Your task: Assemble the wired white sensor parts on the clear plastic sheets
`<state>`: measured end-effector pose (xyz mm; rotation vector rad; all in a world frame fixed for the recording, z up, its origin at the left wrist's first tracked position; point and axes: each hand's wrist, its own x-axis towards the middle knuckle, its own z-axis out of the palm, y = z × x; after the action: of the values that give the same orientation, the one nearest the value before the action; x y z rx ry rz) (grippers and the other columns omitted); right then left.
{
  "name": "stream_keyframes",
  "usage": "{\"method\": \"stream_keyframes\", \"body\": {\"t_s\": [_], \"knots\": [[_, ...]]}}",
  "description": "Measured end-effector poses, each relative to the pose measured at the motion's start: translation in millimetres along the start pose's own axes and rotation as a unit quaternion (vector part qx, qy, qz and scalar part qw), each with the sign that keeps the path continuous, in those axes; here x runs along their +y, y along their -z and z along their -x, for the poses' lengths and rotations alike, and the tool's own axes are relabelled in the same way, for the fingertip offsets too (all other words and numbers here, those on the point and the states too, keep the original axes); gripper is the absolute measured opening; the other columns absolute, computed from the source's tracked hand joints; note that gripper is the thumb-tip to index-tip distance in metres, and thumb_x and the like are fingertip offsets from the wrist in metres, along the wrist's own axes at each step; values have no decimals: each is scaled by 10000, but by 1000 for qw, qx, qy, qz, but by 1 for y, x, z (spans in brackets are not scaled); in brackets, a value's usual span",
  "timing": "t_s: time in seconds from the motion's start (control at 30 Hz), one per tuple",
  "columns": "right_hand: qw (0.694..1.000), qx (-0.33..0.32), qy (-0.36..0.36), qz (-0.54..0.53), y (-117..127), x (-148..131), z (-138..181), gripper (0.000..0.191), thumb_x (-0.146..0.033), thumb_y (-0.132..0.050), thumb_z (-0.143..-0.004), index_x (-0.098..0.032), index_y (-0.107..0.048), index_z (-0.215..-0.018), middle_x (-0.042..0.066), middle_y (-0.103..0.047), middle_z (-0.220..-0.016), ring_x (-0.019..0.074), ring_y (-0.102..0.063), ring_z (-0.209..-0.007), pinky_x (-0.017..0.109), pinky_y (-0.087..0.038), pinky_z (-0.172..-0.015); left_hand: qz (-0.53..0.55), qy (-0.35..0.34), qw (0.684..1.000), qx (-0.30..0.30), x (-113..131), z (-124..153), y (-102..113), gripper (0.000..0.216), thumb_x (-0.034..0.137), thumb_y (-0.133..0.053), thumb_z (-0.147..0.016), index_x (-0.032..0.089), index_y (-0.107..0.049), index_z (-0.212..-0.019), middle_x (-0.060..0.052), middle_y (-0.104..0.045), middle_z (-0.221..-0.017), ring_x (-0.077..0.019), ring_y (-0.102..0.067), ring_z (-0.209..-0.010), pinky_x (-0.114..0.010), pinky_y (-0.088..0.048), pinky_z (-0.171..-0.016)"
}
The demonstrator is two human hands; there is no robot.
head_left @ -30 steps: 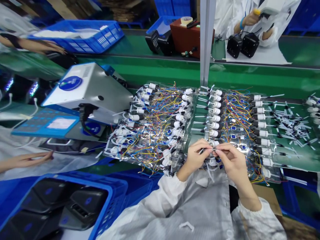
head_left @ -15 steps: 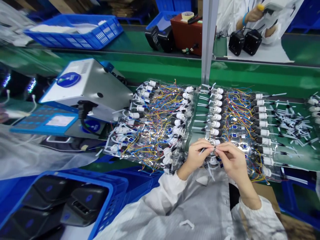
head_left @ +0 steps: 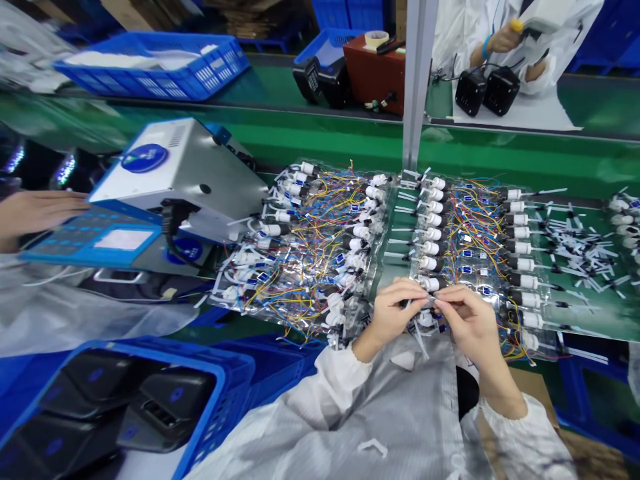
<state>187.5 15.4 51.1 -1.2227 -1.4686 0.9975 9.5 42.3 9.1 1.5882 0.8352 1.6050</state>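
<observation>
My left hand (head_left: 393,313) and my right hand (head_left: 465,319) meet fingertip to fingertip over the near edge of a clear plastic tray (head_left: 473,253). Both pinch a small white-capped part with thin tubing (head_left: 425,303) between them. The tray carries rows of similar white-and-black parts (head_left: 431,248) with tangled coloured wires. A second clear tray (head_left: 305,253) of the same wired parts lies just left of my hands. Loose white tube pieces (head_left: 580,250) are scattered to the right.
A grey machine with a blue panel (head_left: 150,200) stands at the left, another person's hand (head_left: 37,210) on it. A blue crate of black housings (head_left: 125,407) is near left. A metal post (head_left: 415,80) rises behind. Across the green belt, another worker (head_left: 505,33) handles black units (head_left: 485,90).
My hands have stayed pinched on the small part with only slight shifts. At the left, another person's hand has come back into view on the machine's panel.
</observation>
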Motion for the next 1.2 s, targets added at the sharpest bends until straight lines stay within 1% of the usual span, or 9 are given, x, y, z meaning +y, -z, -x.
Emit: {"method": "stream_keyframes", "body": {"t_s": [0.13, 0.37, 0.5, 0.7, 0.87, 0.97, 1.0, 1.13, 1.2], "knots": [[1000, -5, 3, -2, 0, 0, 1, 33, -237, -717, -940, -254, -742, -929, 51, -729, -972, 189, -713, -862, 331, -602, -741, -12, 7, 1000, -12, 2, -1, -1, 190, 108, -848, -808, 196, -802, -970, -66, -808, -875, -201, -749, -824, -384, -592, -825], [1000, -13, 13, -8, 0, 1, 2, 65, -204, -728, -928, -262, -757, -923, 42, -743, -959, 182, -717, -856, 327, -606, -746, -5, 12, 1000, -15, 2, 1, 3, 151, 112, -853, -806, 204, -802, -915, -49, -812, -841, -192, -747, -795, -364, -562, -788], [999, -37, 15, -21, 4, 3, 1, 59, -202, -740, -919, -254, -769, -918, 49, -744, -948, 187, -714, -856, 334, -609, -743, -10, 7, 999, -51, 4, -1, 7, 98, 128, -838, -830, 199, -797, -884, -53, -813, -838, -187, -753, -798, -355, -538, -786], [994, -66, -18, -80, 7, 3, 2, 46, -225, -731, -930, -253, -765, -915, 47, -725, -945, 176, -704, -789, 320, -610, -661, -3, 6, 997, -83, 7, -3, 10, 63, 163, -822, -857, 207, -793, -893, -51, -817, -836, -179, -762, -792, -339, -537, -774], [990, -66, -39, -115, 4, 4, 4, 24, -234, -743, -922, -254, -758, -925, 42, -718, -947, 169, -708, -761, 326, -625, -670, -37, 13, 994, -102, 11, -9, 11, 46, 234, -815, -874, 199, -799, -898, -64, -816, -832, -194, -764, -798, -348, -554, -777], [995, -32, -21, -93, 7, -3, 3, 28, -235, -756, -911, -255, -761, -931, 52, -717, -962, 190, -715, -851, 342, -635, -731, -70, 19, 995, -63, 20, -8, 12, 99, 264, -792, -895, 191, -789, -962, -85, -812, -935, -230, -743, -936, -398, -557, -865], [996, -11, -12, -84, 10, -7, 1, 30, -235, -753, -913, -255, -759, -935, 56, -715, -975, 196, -713, -887, 351, -637, -760, -80, 19, 996, -40, 24, -5, 12, 99, 281, -742, -936, 192, -780, -955, -84, -804, -933, -238, -724, -967, -418, -550, -890], [998, 52, 14, -43, 26, -18, -13, 55, -260, -743, -917, -249, -740, -970, 65, -705, -1023, 205, -698, -940, 370, -638, -821, -67, 19, 997, 35, 40, 7, 19, 422, 299, -377, -1099, 203, -683, -824, -55, -700, -713, -233, -653, -887, -426, -525, -851], [998, 51, 25, -6, 31, -18, -21, 74, -281, -749, -908, -242, -728, -967, 64, -704, -1009, 209, -694, -941, 362, -635, -812, -72, 26, 995, 68, 48, 11, 25, 368, 262, -356, -1096, 201, -659, -896, -65, -693, -812, -229, -638, -915, -418, -516, -852]]}}
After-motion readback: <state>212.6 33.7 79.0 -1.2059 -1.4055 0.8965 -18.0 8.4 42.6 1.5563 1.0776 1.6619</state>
